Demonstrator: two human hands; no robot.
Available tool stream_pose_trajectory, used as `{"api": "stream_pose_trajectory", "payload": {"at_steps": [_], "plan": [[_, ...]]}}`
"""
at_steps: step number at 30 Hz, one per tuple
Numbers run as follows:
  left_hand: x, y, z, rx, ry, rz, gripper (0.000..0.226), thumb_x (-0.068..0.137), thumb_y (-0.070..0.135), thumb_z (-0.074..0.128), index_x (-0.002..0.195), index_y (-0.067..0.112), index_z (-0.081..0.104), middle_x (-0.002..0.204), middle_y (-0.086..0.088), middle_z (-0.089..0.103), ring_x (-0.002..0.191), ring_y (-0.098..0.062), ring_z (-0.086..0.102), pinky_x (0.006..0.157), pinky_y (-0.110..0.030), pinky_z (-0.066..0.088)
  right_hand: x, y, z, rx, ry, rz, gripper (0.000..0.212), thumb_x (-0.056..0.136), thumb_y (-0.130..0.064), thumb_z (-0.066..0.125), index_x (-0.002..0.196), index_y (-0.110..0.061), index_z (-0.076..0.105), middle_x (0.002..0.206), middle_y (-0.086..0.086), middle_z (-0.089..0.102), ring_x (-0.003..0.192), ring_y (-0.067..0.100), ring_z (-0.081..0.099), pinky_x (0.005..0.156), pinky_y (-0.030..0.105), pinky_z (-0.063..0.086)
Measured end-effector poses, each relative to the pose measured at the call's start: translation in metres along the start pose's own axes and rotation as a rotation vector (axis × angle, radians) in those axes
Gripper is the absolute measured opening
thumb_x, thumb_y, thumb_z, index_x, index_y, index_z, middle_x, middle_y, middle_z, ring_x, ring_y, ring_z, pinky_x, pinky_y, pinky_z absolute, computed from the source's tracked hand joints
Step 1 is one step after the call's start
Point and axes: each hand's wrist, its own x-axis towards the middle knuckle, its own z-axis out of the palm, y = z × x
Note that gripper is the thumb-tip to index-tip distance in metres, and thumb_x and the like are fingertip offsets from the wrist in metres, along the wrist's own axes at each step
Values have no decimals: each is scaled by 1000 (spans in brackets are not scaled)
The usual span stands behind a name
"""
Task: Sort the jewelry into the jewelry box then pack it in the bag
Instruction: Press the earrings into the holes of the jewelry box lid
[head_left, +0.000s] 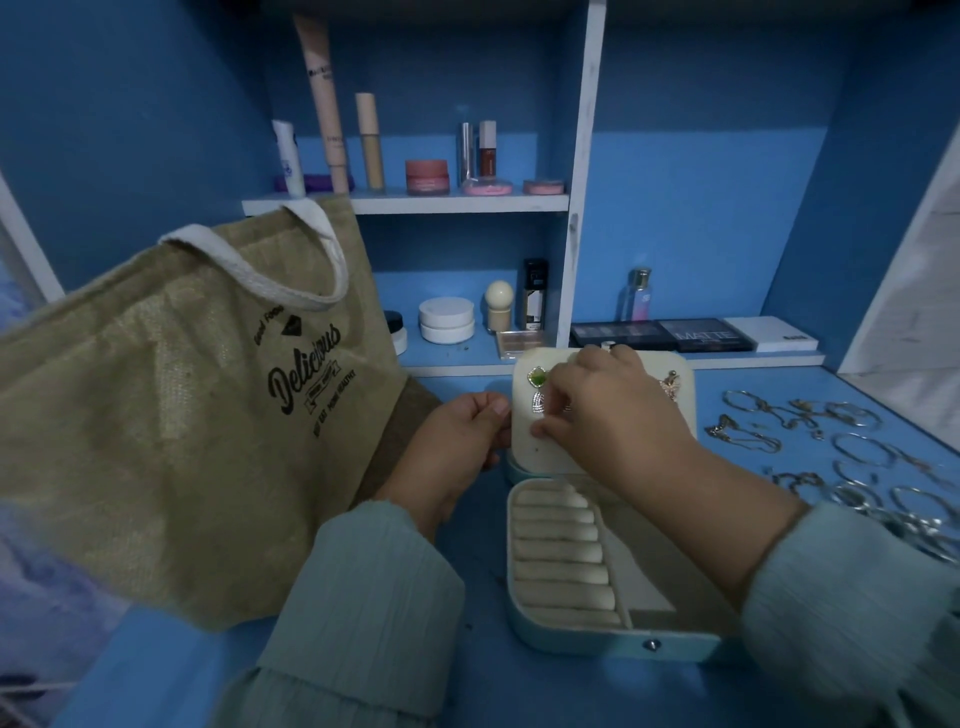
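An open pale blue jewelry box (576, 623) lies on the blue desk, with cream ring rolls in its base. Its cream earring panel (550, 452) stands upright behind the base. My left hand (462, 436) pinches the panel's left edge. My right hand (608, 410) covers the panel's middle, its fingertips pinching a small sparkly earring (537, 404) against it. A green earring (538, 376) sits at the panel's top left and a butterfly-shaped piece (670, 387) at its right. A burlap tote bag (171, 415) printed "Delicious" stands to the left.
Loose bangles, rings and chains (852, 467) are spread over the desk on the right. Shelves behind hold cosmetics: tubes (324, 104), jars (447, 319) and dark palettes (665, 335). A white panel (587, 171) divides the shelving.
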Motion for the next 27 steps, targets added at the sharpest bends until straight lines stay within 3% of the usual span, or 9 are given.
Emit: {"api": "stream_pose_trajectory", "payload": {"at_steps": [3, 6, 8, 10, 13, 16, 19, 21, 27], "plan": [[0, 0, 0, -8, 2, 1, 23, 99, 19, 40, 84, 17, 57, 78, 1, 62, 72, -8, 55, 59, -18, 41, -3, -1, 3, -35, 167, 13, 53, 66, -42, 77, 107, -16, 56, 111, 7, 49, 105, 30, 42, 83, 38, 40], [0, 0, 0, -25, 3, -2, 22, 99, 18, 40, 84, 18, 56, 80, 1, 62, 72, -7, 56, 54, -13, 40, -2, -1, 4, -69, 267, 74, 86, 31, -45, 90, 106, -13, 62, 102, 15, 57, 87, 39, 55, 71, 44, 48], [-1, 1, 0, -16, 0, -9, 21, 99, 19, 40, 87, 18, 57, 84, 0, 64, 75, -8, 57, 55, -14, 40, 0, -1, 3, -123, 267, 88, 102, 31, -50, 89, 121, -15, 57, 118, 17, 55, 102, 43, 54, 81, 50, 46], [-2, 2, -1, -14, -8, -12, 20, 99, 19, 40, 89, 18, 57, 84, 2, 65, 73, -6, 58, 58, -16, 40, 0, 0, -2, -147, 191, 97, 108, 52, -57, 80, 142, -20, 33, 144, 10, 33, 130, 36, 31, 104, 48, 28], [-4, 4, -2, 5, -24, -10, 20, 99, 20, 41, 89, 18, 59, 84, 2, 66, 75, -7, 58, 61, -18, 41, 0, 8, -7, -77, 109, 85, 105, 65, -64, 68, 146, -24, 14, 145, -1, 27, 134, 24, 20, 111, 38, 13], [-6, 3, -3, 0, -41, -15, 19, 98, 20, 43, 90, 19, 61, 88, 1, 67, 79, -8, 59, 61, -18, 41, -2, 8, -8, -94, 110, 88, 95, 62, -64, 69, 138, -20, 31, 131, 1, 43, 125, 26, 34, 109, 40, 19], [-9, 4, -5, -14, -66, -17, 19, 98, 19, 45, 90, 20, 62, 85, 3, 68, 77, -5, 59, 61, -17, 40, -7, 11, 2, -157, 290, 52, 84, 43, -60, 80, 109, -12, 60, 98, 8, 60, 95, 34, 57, 95, 50, 40], [-10, 4, -6, -18, -82, -18, 20, 97, 19, 46, 88, 20, 63, 85, 3, 69, 79, -7, 58, 62, -18, 40, -11, 11, 6, -171, 396, 35, 76, 37, -59, 81, 94, -12, 63, 85, 8, 60, 81, 33, 59, 89, 49, 44], [-13, 3, -13, -111, -168, -71, 17, 94, 18, 49, 88, 21, 64, 90, 3, 70, 86, -6, 61, 64, -15, 41, -28, 4, 8, -211, 536, 35, 66, 39, -53, 83, 83, -12, 58, 78, 6, 54, 74, 29, 54, 84, 45, 39]]}}
